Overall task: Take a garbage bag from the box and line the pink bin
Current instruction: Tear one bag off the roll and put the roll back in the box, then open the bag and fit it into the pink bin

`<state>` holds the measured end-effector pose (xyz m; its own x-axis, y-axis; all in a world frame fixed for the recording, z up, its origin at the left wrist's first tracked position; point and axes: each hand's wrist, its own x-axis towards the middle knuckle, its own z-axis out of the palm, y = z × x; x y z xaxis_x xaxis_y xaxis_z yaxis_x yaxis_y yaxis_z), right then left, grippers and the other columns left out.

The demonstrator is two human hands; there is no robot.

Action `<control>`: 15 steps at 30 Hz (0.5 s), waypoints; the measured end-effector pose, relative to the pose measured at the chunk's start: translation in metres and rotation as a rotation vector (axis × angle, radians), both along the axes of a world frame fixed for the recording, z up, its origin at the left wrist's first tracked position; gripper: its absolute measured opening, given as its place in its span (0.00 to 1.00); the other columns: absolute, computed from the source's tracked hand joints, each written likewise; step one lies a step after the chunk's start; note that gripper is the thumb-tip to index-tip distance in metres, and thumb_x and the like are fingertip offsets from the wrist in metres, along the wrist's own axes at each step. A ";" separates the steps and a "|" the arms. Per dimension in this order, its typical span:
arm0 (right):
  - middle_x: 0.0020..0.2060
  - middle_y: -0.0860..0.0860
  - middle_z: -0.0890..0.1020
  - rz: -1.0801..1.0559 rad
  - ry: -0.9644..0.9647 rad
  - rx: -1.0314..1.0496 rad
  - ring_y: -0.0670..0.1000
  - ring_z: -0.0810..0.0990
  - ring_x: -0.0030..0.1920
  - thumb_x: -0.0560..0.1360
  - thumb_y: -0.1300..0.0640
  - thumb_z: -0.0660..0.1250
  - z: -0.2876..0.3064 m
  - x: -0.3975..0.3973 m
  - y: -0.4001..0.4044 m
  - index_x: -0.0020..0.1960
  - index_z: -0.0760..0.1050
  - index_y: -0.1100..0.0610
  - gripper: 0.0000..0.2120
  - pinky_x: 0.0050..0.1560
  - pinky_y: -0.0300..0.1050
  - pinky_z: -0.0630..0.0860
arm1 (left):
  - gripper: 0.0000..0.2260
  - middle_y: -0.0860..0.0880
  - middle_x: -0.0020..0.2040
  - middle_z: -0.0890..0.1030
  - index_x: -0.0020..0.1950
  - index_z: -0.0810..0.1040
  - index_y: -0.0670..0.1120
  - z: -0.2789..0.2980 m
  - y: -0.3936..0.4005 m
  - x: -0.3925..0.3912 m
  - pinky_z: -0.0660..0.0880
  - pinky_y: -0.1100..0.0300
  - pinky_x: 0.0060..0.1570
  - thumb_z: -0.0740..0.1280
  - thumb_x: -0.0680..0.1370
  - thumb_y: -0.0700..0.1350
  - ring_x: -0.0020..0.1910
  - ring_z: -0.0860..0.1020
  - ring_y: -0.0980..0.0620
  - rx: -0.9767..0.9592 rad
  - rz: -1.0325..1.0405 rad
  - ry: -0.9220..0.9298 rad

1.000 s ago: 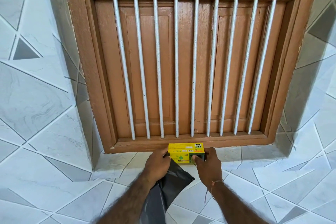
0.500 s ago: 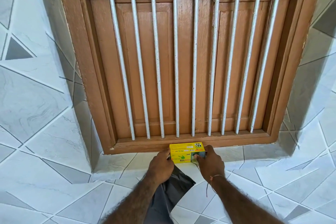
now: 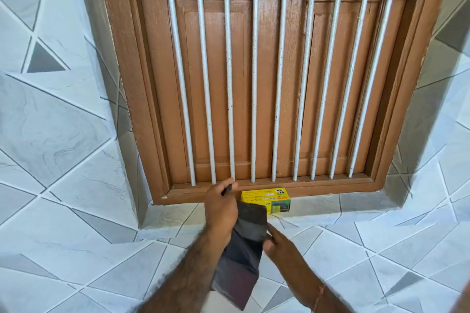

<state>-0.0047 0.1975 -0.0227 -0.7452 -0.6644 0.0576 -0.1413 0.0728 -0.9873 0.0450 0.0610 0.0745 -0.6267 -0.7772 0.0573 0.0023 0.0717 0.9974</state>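
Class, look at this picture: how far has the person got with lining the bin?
Done: a dark garbage bag is out of the yellow box, which sits on the tiled ledge. In hand: the left hand grips the folded bag's top; the right hand touches its edge. Left: unfolding it and lining the bin, which isn't in view.

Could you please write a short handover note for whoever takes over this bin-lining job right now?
Left hand: grips the top of the folded dark plastic garbage bag.
Right hand: fingers straight, touching the bag's right edge.
Yellow and green cardboard box: on the tiled sill below the brown barred wooden window, touched by neither hand.
Done: bag out of the box.
Left: unfold it and line the pink bin, which is not in view.
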 end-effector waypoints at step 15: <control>0.25 0.47 0.77 -0.265 0.144 0.159 0.43 0.69 0.30 0.71 0.59 0.71 -0.002 0.074 0.020 0.29 0.74 0.49 0.14 0.33 0.46 0.71 | 0.21 0.54 0.50 0.86 0.48 0.84 0.53 0.093 0.059 0.074 0.71 0.45 0.67 0.57 0.76 0.31 0.61 0.79 0.48 0.130 -0.141 0.327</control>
<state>0.0688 0.2178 -0.0244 -0.8849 -0.4577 0.0861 -0.2340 0.2771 -0.9319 0.1186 0.1195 0.1673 -0.6931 -0.6983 0.1786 0.3227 -0.0790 0.9432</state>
